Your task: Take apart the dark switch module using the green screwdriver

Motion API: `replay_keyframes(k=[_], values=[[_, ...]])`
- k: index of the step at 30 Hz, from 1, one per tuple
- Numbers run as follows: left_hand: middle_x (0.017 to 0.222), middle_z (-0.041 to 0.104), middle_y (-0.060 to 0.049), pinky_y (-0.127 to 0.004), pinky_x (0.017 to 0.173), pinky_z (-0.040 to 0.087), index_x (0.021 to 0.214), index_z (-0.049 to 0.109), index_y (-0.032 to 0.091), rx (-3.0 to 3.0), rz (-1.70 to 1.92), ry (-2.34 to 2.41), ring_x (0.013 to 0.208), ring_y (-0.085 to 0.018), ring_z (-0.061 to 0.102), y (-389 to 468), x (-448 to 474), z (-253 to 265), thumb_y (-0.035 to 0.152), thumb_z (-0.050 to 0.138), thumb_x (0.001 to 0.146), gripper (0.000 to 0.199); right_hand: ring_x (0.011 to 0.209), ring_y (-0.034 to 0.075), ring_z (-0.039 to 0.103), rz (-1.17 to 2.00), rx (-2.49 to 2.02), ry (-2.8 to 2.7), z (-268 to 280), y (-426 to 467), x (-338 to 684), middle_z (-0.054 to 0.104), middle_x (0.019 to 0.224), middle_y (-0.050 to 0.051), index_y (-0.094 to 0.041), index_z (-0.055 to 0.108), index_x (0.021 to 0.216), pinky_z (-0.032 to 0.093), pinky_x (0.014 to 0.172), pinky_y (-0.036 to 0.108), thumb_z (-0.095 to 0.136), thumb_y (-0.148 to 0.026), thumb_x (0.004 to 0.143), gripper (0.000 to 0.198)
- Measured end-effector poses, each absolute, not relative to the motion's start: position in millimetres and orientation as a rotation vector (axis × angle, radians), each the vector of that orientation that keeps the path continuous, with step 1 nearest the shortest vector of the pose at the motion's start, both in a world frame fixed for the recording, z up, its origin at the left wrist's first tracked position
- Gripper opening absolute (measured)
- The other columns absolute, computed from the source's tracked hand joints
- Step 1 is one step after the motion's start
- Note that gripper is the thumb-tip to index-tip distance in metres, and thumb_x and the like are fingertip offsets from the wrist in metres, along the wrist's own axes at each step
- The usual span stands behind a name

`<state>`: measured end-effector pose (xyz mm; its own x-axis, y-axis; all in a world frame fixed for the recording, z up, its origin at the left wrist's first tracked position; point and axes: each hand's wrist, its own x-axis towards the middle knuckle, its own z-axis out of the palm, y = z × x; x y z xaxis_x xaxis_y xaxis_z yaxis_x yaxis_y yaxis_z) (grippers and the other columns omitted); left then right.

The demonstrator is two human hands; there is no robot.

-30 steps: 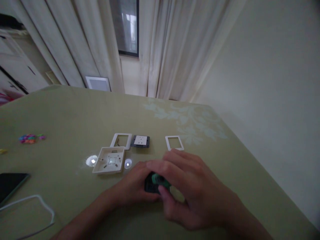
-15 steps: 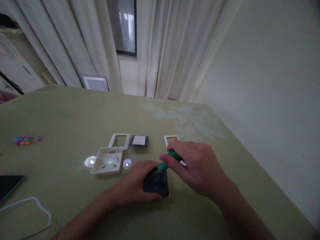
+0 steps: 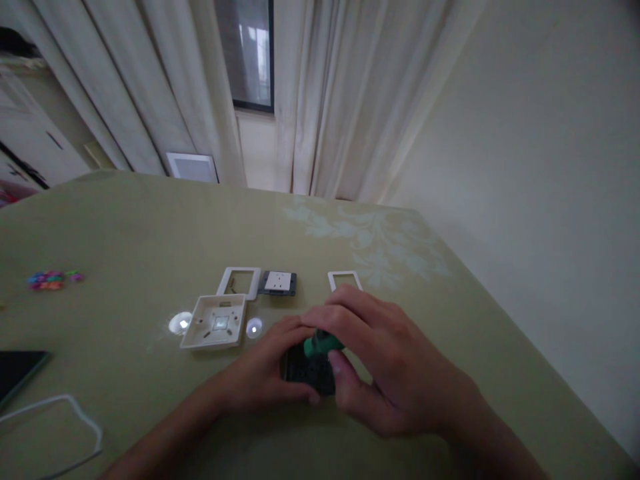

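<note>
My left hand (image 3: pixel 265 373) grips a dark wall socket module (image 3: pixel 313 377) from its left side, thumb along the near edge and fingers over the far one. In my right hand (image 3: pixel 395 363) is a green-handled screwdriver (image 3: pixel 321 343), held low over the module's dark face. My right fingers cover much of the handle, and the screwdriver's tip cannot be seen. Beyond my hands lie a white mounting box (image 3: pixel 193 337), open side up, and another socket module (image 3: pixel 278 281) with a white face. One white cover frame (image 3: pixel 255 283) touches that box; a second frame (image 3: pixel 345 273) lies behind my right hand.
Small colourful pieces (image 3: pixel 53 280) lie at the left of the green-covered table (image 3: pixel 150 227). A dark tablet-like device (image 3: pixel 20 373) and a white cable (image 3: pixel 75 407) are at the near left. A wall (image 3: pixel 545 200) runs along the right edge.
My right hand has come down and nearer, and the screwdriver handle has moved slightly left and lower over the module. The module and my left hand have shifted slightly left.
</note>
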<state>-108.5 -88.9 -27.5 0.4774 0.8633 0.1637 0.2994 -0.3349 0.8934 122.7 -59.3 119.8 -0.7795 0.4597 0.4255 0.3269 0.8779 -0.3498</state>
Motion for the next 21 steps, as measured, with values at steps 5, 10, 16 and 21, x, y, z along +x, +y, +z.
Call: replay_keyframes(k=[5, 10, 16, 21], values=[[0.123, 0.083, -0.003, -0.040, 0.107, 0.058, 0.124, 0.082, 0.031, 1.728, 0.931, 0.953, 0.116, -0.026, 0.075, -89, -125, -14, 0.041, 0.073, 0.105, 0.023, 0.112, 0.026, 0.064, 0.360, -0.609, -2.480, 115, -59, 118, 0.066, 0.122, 0.014, -0.014, 0.059, 0.135, 0.060, 0.093, 0.041, 0.051, -0.015, 0.100, 0.036], [0.096, 0.086, -0.001, -0.034, 0.088, 0.061, 0.100, 0.086, 0.026, 1.689, 0.967, 0.971, 0.092, -0.023, 0.078, -86, -119, -8, 0.047, 0.075, 0.103, 0.024, 0.116, 0.025, 0.064, 0.410, -0.520, -2.430, 111, -60, 112, 0.069, 0.126, 0.012, -0.017, 0.056, 0.141, 0.058, 0.102, 0.042, 0.059, -0.017, 0.103, 0.038], [0.096, 0.083, -0.004, -0.034, 0.086, 0.060, 0.099, 0.083, 0.023, 1.669, 1.001, 0.938, 0.092, -0.024, 0.075, -86, -121, -3, 0.061, 0.082, 0.093, 0.039, 0.111, 0.021, 0.067, 0.509, -0.475, -2.384, 107, -63, 107, 0.074, 0.122, 0.008, -0.019, 0.056, 0.142, 0.056, 0.098, 0.035, 0.069, -0.027, 0.107, 0.038], [0.092, 0.083, -0.004, -0.032, 0.081, 0.056, 0.093, 0.083, 0.021, 1.689, 0.896, 0.956, 0.089, -0.023, 0.075, -83, -122, -7, 0.052, 0.073, 0.102, 0.034, 0.113, 0.023, 0.067, 0.509, -0.533, -2.331, 103, -61, 107, 0.073, 0.126, 0.010, -0.018, 0.056, 0.145, 0.055, 0.101, 0.037, 0.070, -0.025, 0.105, 0.044]])
